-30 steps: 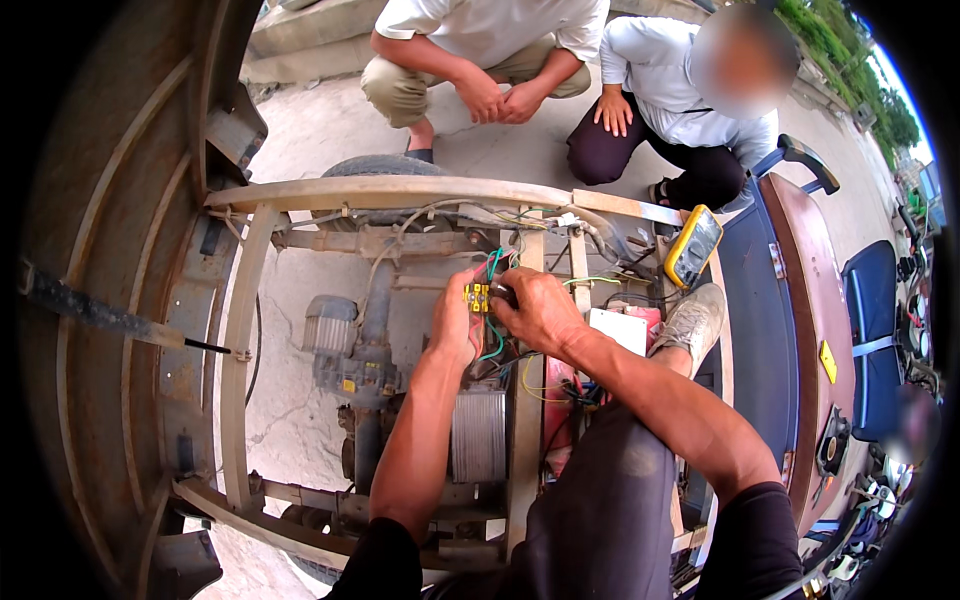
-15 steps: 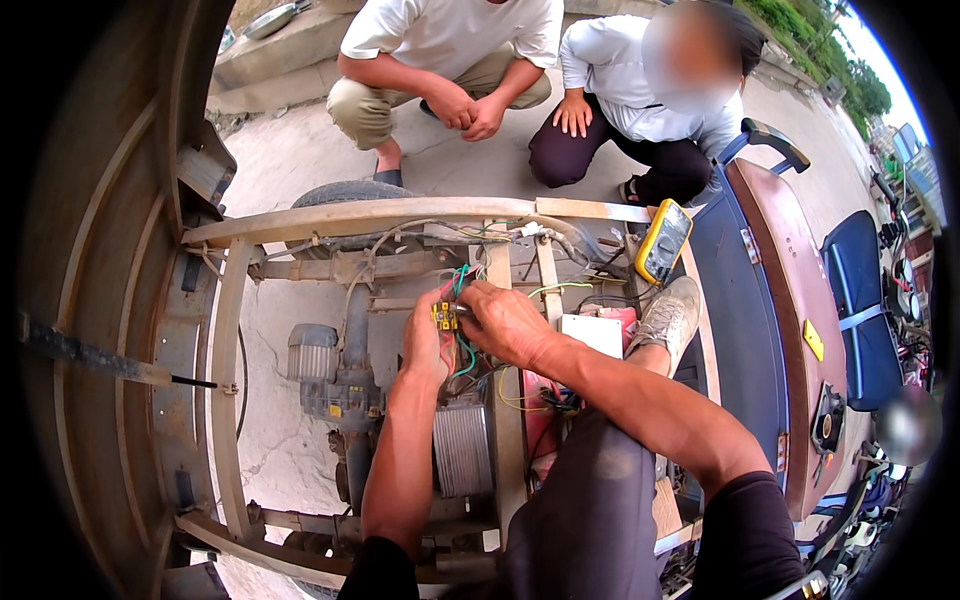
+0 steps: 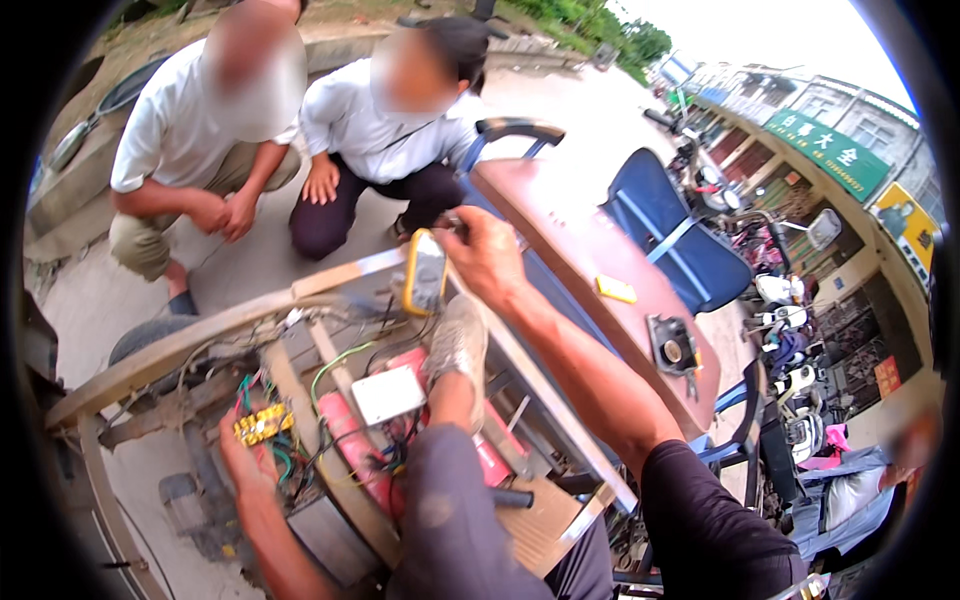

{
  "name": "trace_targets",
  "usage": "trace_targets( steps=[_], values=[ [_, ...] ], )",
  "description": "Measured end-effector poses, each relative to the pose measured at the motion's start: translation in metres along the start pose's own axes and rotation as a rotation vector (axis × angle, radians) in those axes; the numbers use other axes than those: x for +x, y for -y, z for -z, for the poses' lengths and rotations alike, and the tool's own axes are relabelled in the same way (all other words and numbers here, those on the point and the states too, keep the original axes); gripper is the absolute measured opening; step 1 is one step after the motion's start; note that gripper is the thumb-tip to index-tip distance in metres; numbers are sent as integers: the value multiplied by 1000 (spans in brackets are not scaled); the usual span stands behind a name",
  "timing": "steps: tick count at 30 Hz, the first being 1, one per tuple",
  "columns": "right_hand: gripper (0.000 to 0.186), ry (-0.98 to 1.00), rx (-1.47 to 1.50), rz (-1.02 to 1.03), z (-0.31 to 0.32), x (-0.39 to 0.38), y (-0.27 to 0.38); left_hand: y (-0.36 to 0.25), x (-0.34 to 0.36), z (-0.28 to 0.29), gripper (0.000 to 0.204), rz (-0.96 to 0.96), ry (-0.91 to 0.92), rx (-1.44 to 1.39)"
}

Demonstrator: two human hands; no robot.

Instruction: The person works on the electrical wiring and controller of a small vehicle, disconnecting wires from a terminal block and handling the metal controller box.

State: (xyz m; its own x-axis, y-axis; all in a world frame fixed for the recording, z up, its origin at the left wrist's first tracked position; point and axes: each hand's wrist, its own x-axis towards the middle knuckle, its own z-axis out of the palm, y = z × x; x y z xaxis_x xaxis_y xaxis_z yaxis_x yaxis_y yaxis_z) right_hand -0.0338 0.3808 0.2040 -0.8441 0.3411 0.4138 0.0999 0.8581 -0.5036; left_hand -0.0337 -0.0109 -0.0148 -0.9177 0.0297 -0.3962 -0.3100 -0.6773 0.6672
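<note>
My left hand (image 3: 246,462) is closed around a yellow terminal block (image 3: 263,425) with metal contacts. Green and red wires (image 3: 284,462) run by it, over the vehicle frame. Well away from the block, my right hand (image 3: 487,258) is raised near the blue seat box, its fingers closed. A small dark thing shows at the fingertips, too unclear to name. Just left of that hand, a yellow-cased multimeter (image 3: 425,272) leans on the frame beside my shoe (image 3: 458,345).
Beige metal rails (image 3: 230,318) surround red battery-like blocks (image 3: 362,460) and a white box (image 3: 388,394). A brown seat (image 3: 590,290) carries a yellow object (image 3: 616,289) and a black round-centred part (image 3: 673,345). Two people crouch across the frame. Motorbikes stand at right.
My view has swung to the right. My right hand has left the terminal block and moved up and right, beyond the multimeter. My left hand still holds the block.
</note>
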Motion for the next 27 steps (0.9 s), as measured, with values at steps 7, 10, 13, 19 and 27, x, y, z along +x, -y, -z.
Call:
trace_targets(
  steps=[7,10,13,19,27],
  values=[
    [25,16,-511,-336,138,24,-137,14,-1,-8,25,14,-13,-101],
    [26,83,-567,-338,133,23,-153,8,0,-2,23,9,-35,-98],
    [27,157,-615,-318,130,26,-169,11,1,-1,23,0,-36,-115],
    [29,151,-453,-241,149,20,-197,11,-1,-6,23,-15,12,-74],
    [24,275,-418,76,171,-19,-195,2,-5,-10,25,18,41,-76]
  ],
)
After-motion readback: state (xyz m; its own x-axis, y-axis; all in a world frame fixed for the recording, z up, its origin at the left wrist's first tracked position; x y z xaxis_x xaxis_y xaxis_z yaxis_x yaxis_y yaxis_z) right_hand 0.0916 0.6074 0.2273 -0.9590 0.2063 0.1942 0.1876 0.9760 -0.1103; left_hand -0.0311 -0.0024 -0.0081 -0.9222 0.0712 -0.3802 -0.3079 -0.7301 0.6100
